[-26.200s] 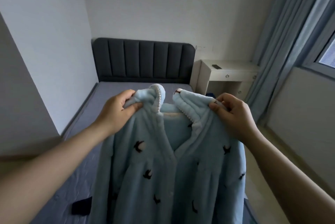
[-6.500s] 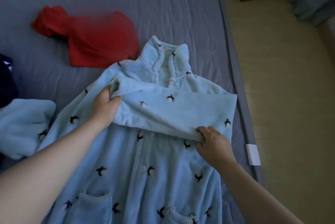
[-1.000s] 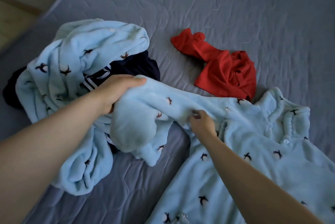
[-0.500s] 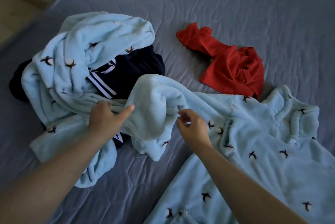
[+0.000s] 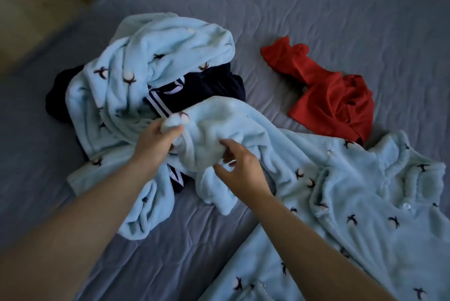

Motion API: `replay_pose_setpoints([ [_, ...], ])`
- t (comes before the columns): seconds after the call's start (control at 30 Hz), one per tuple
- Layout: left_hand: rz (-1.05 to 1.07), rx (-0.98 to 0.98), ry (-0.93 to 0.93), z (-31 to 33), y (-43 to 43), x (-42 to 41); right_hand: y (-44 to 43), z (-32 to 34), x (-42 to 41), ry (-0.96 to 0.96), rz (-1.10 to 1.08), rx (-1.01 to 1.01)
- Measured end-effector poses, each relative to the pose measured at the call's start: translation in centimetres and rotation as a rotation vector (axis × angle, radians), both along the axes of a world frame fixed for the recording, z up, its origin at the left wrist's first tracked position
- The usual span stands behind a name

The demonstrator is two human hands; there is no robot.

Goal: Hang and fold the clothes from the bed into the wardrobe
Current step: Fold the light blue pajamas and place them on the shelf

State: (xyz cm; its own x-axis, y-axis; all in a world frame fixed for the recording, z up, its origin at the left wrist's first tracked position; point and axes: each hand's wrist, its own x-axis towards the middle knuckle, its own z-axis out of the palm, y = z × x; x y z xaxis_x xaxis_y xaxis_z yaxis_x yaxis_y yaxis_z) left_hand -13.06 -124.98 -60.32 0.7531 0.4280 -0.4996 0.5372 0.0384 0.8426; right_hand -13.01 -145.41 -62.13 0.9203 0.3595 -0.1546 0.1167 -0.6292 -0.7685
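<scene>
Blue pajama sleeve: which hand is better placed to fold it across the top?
Left hand: its fingers grip the sleeve at its cuff end, ready to carry it over; the right hand sits mid-sleeve, grip unclear.

The fleece robe (image 5: 365,227) held in the left grip (image 5: 155,147) and right grip (image 5: 241,171) is thick, fluffy, matt pile cloth. Its button (image 5: 406,206), right of both grips, looks like glossy clear plastic. The fleece garment (image 5: 158,57) beyond the left grip has the same pile. The navy garment (image 5: 211,86) there is smoother cloth, the red garment (image 5: 336,105) beyond the right grip thin and matt, the bed sheet (image 5: 316,8) matt, quilted, creased.
</scene>
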Motion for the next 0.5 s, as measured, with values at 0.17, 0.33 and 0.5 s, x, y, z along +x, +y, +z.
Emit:
replay_pose_setpoints([
  [0.17, 0.095, 0.338, -0.214, 4.2, 4.6, 4.4, 3.7, 2.2, 2.2, 0.016, 0.078, 0.066],
  [0.33, -0.159, 0.789, -0.396, 6.0, 4.7, 5.7, 3.4, 2.2, 2.6, 0.100, -0.044, -0.003],
  [0.5, -0.305, 0.908, -0.453, 6.1, 4.0, 6.3, 0.6, 1.3, 3.2, -0.027, -0.295, -0.294],
])
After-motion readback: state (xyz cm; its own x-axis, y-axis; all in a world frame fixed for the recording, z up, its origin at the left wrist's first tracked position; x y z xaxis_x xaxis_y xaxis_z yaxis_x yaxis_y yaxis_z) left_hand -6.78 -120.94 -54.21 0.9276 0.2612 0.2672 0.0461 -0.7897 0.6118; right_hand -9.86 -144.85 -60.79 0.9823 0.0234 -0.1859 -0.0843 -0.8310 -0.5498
